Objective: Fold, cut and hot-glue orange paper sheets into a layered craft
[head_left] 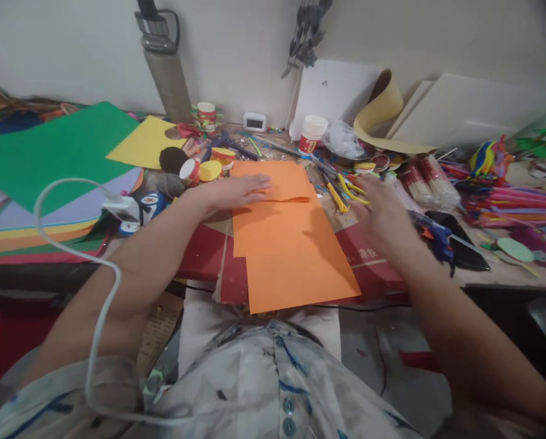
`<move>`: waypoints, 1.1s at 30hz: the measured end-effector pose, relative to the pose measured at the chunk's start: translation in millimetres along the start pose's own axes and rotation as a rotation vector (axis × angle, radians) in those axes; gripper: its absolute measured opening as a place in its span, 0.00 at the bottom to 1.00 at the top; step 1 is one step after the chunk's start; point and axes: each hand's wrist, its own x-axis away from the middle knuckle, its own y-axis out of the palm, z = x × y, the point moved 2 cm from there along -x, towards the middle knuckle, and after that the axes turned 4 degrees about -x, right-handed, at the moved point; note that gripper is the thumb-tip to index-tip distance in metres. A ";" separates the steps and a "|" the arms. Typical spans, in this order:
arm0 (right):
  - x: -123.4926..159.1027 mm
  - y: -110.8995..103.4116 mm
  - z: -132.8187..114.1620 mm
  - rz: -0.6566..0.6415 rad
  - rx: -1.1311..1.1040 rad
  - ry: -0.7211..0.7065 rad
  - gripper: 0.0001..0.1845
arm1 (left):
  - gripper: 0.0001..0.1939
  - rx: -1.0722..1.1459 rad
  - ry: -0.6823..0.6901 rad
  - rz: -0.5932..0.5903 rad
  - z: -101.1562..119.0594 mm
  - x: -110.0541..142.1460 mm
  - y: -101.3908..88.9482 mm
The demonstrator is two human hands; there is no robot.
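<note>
Sheets of orange paper point(295, 250) lie in the middle, with the near end reaching over the table's front edge. Toward the far end, a folded orange piece point(284, 183) rests on top with its near edge slightly raised. My left hand point(243, 190) lies flat on the left side of that folded piece, fingers stretched out. To the right of the paper, my right hand point(382, 207) is over the table, blurred, with its thumb and fingers apart and nothing visible in it. Yellow-handled tools point(339, 196) lie just left of its fingertips.
Coloured sheets with a green one point(71, 146) on top cover the left side. A steel bottle point(167, 79), paper cups point(313, 133) and a small clock point(254, 122) stand behind. A phone point(460, 244) and pipe cleaners point(520, 198) lie right. A white cable point(112, 292) hangs in front.
</note>
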 end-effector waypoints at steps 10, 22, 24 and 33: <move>-41.4 105.5 -72.2 -0.522 -0.020 -0.210 0.49 | 0.51 -0.074 0.035 -0.174 28.2 -2.8 16.6; -15.7 87.3 -19.8 -0.381 0.147 -0.129 0.52 | 0.53 -0.059 -0.005 -0.170 24.8 0.4 21.0; -19.9 85.5 -27.4 -0.322 0.130 -0.128 0.53 | 0.51 -0.050 -0.013 -0.157 26.4 -1.3 21.9; -36.1 113.9 -63.0 -0.543 -0.093 -0.261 0.53 | 0.54 -0.099 -0.092 -0.162 32.6 3.2 21.7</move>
